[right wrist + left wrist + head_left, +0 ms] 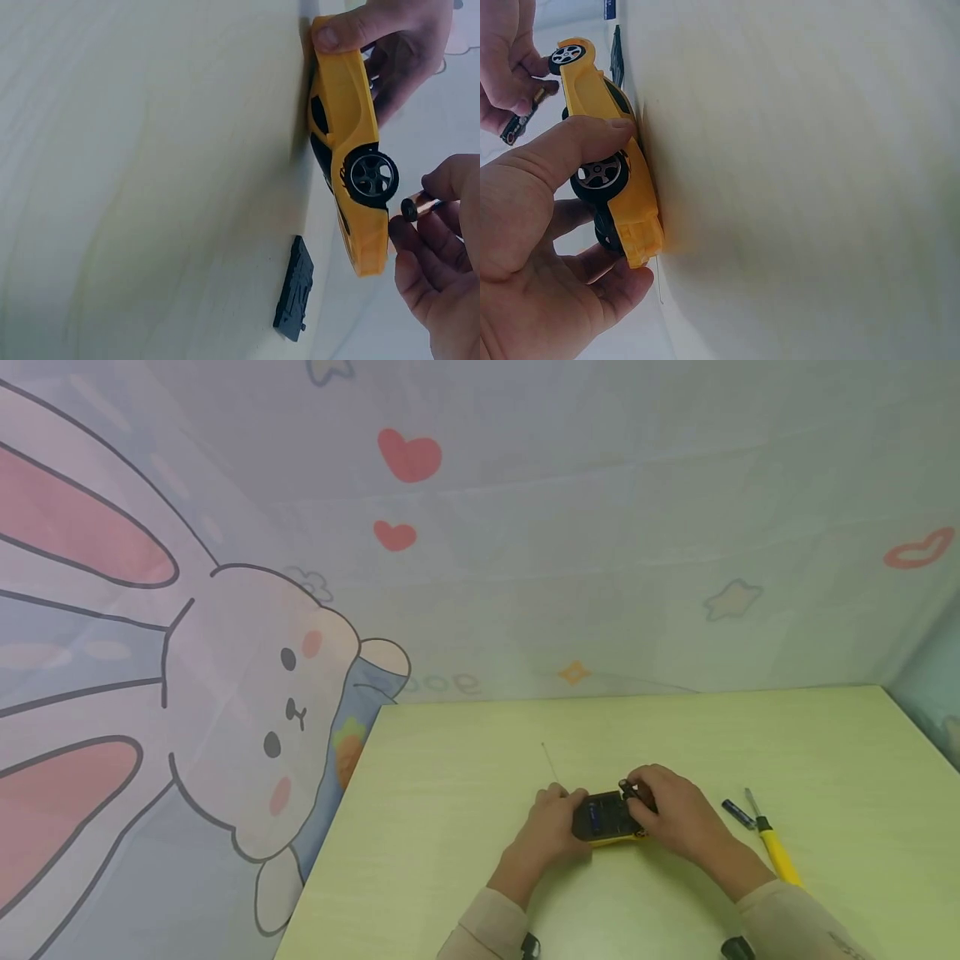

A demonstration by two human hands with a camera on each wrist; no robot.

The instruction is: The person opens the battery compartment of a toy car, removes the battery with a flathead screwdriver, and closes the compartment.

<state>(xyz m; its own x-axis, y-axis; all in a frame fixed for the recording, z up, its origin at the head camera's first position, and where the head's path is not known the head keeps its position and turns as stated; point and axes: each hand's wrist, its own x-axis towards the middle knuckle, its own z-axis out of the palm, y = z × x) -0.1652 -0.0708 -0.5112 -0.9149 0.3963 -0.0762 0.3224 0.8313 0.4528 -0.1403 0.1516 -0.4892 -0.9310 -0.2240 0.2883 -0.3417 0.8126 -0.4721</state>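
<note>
L hand (532,262) grips upturned yel. toy car (349,116), blk/silver wheels (369,177); R hand (451,262) pinches batt. (418,206)

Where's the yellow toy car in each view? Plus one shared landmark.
Head: toy car lower right of centre, underside up.
Left wrist: toy car left of centre, reaching from near the top to below mid-height.
Right wrist: toy car right of centre.
Shared landmark: the left hand gripping it.
</note>
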